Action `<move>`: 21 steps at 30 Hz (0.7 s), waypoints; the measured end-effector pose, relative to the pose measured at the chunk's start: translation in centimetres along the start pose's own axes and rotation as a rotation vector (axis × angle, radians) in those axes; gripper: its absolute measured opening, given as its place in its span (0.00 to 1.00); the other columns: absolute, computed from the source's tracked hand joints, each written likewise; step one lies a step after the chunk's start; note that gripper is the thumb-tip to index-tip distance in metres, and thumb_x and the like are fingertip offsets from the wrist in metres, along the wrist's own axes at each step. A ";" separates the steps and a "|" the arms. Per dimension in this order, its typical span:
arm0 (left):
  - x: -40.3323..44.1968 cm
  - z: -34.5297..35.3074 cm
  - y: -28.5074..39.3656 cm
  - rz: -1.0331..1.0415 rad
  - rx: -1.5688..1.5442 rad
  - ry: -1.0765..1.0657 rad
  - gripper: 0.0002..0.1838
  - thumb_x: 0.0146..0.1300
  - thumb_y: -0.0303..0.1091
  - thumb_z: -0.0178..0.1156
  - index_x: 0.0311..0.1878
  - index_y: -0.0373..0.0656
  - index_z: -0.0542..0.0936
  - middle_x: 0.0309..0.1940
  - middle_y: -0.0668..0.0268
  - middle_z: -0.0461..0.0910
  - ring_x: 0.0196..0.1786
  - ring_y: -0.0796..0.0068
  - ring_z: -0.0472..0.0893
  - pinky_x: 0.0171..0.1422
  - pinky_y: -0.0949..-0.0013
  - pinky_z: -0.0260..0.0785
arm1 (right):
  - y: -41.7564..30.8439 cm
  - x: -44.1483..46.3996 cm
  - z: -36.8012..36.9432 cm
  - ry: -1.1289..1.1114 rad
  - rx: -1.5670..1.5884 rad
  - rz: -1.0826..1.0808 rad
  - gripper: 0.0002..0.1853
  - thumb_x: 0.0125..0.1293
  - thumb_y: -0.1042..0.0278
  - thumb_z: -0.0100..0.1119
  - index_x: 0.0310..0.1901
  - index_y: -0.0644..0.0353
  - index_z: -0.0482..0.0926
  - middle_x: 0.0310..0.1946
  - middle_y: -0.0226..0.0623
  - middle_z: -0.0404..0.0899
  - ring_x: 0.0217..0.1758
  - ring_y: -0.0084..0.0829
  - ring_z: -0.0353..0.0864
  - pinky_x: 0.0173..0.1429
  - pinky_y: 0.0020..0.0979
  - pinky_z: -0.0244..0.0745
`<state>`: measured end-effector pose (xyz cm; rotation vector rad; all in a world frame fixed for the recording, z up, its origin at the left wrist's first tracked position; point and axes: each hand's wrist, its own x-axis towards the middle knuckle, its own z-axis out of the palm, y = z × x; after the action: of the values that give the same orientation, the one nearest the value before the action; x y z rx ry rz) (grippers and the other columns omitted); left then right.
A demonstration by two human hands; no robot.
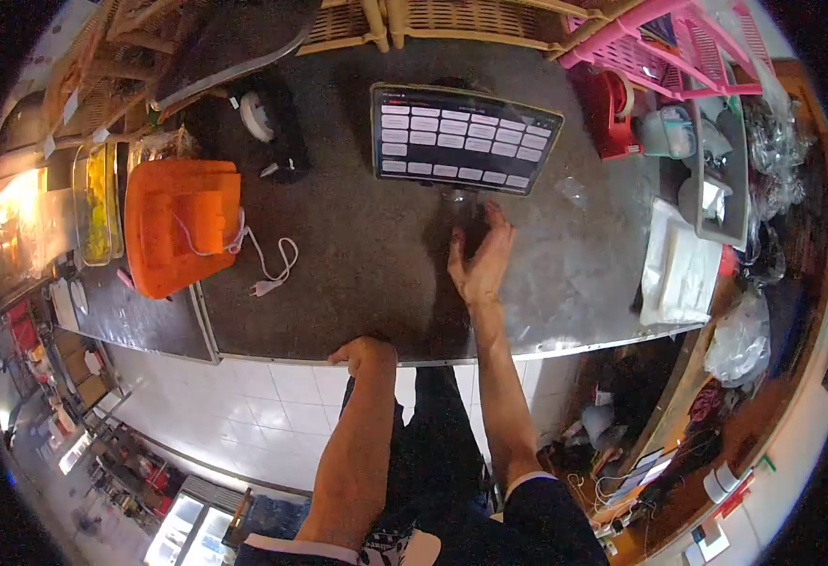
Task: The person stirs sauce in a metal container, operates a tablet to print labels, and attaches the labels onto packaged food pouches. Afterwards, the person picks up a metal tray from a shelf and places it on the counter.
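A tablet showing a grid of pale buttons on a dark screen stands propped up on the dark worktable. Just in front of it is my right hand, thumb and fingers apart in an open curve. Below the tablet, near those fingertips, a small shiny, partly see-through piece shows; its kind is unclear. At the table's front edge rests my left hand, its fingers curled against the rim and partly hidden.
To the left lie an orange plastic container, a white cable with plug and a tape roll. At right are a red tape dispenser, a grey bin and white plastic bags. Wicker baskets line the back.
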<state>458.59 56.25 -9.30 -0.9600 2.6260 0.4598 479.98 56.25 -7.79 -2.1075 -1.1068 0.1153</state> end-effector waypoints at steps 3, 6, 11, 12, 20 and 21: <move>1.1 0.6 -0.3 0.034 0.035 -0.013 0.48 0.63 0.74 0.39 0.60 0.33 0.75 0.54 0.55 0.80 0.55 0.54 0.80 0.65 0.49 0.69 | 0.1 -0.3 0.2 0.000 0.021 -0.037 0.33 0.56 0.72 0.64 0.63 0.69 0.63 0.59 0.55 0.69 0.57 0.55 0.69 0.63 0.50 0.64; 1.6 0.9 -0.4 0.047 0.047 -0.021 0.46 0.64 0.73 0.40 0.60 0.35 0.75 0.55 0.55 0.79 0.56 0.53 0.80 0.65 0.48 0.69 | -0.3 -0.4 0.3 -0.005 0.080 -0.021 0.33 0.56 0.70 0.63 0.63 0.67 0.63 0.61 0.56 0.68 0.62 0.58 0.66 0.68 0.53 0.60; 2.0 1.1 -0.5 0.064 0.081 -0.045 0.43 0.64 0.71 0.42 0.62 0.37 0.74 0.57 0.57 0.77 0.57 0.53 0.78 0.65 0.45 0.68 | -1.2 0.7 0.3 -0.054 0.071 -0.019 0.33 0.56 0.71 0.63 0.63 0.68 0.63 0.65 0.57 0.63 0.62 0.59 0.65 0.66 0.53 0.63; 2.1 1.1 -0.5 0.069 0.094 -0.052 0.43 0.64 0.70 0.42 0.62 0.38 0.74 0.57 0.57 0.77 0.57 0.53 0.78 0.65 0.45 0.68 | -1.5 1.1 0.4 -0.054 0.071 -0.019 0.33 0.56 0.71 0.63 0.63 0.68 0.63 0.65 0.57 0.63 0.62 0.59 0.65 0.66 0.53 0.63; 3.5 1.7 -0.6 0.183 0.350 -0.113 0.39 0.64 0.67 0.45 0.64 0.42 0.73 0.60 0.59 0.75 0.60 0.52 0.76 0.65 0.41 0.66 | -4.6 4.2 1.1 -0.101 0.081 -0.148 0.29 0.52 0.72 0.63 0.57 0.67 0.66 0.69 0.55 0.59 0.60 0.59 0.67 0.64 0.52 0.65; 3.8 1.8 -0.7 0.227 0.435 -0.119 0.38 0.65 0.66 0.45 0.64 0.43 0.73 0.60 0.60 0.75 0.60 0.52 0.76 0.65 0.40 0.66 | -4.8 4.4 1.1 -0.100 0.076 -0.145 0.29 0.52 0.72 0.63 0.57 0.67 0.66 0.69 0.55 0.59 0.60 0.59 0.67 0.64 0.52 0.65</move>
<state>456.63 54.32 -12.51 -0.4855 2.5768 -0.0135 479.05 61.85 -4.45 -1.9651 -1.2901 0.1920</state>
